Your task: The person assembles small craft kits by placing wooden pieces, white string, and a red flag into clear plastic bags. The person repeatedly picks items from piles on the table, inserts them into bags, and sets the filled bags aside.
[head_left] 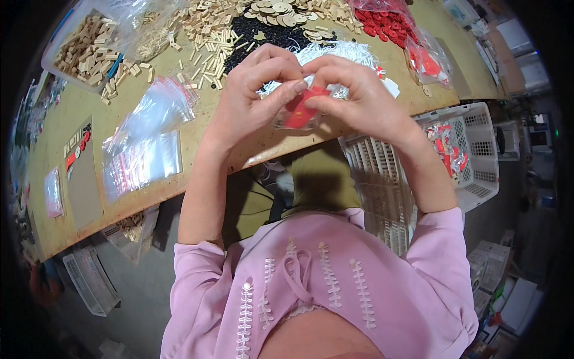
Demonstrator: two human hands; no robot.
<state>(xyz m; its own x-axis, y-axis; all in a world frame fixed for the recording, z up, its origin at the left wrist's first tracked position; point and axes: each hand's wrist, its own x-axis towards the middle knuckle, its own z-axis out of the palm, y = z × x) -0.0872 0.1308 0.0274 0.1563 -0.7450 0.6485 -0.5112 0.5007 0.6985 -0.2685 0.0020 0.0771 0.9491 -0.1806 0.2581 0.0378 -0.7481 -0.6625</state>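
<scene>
Between my hands, over the table's front edge, hangs a small clear plastic bag (297,118) with a red piece inside. My left hand (258,90) pinches its top edge with thumb and bent fingers. On the other side of the bag, my right hand (359,99) is closed the same way, its thumb against the upper part. The fingertips cover the bag's mouth, so I cannot see whether it is sealed. Just beyond my hands lie a heap of white strings (344,54) and a pile of small black pieces (242,42).
Flat zip bags (152,113) lie at the left of the table (209,137). Beyond are a bin of wooden blocks (49,60), loose wooden sticks (209,63), wooden discs (278,13) and red pieces (385,23). A white basket (481,158) of filled bags stands at my right.
</scene>
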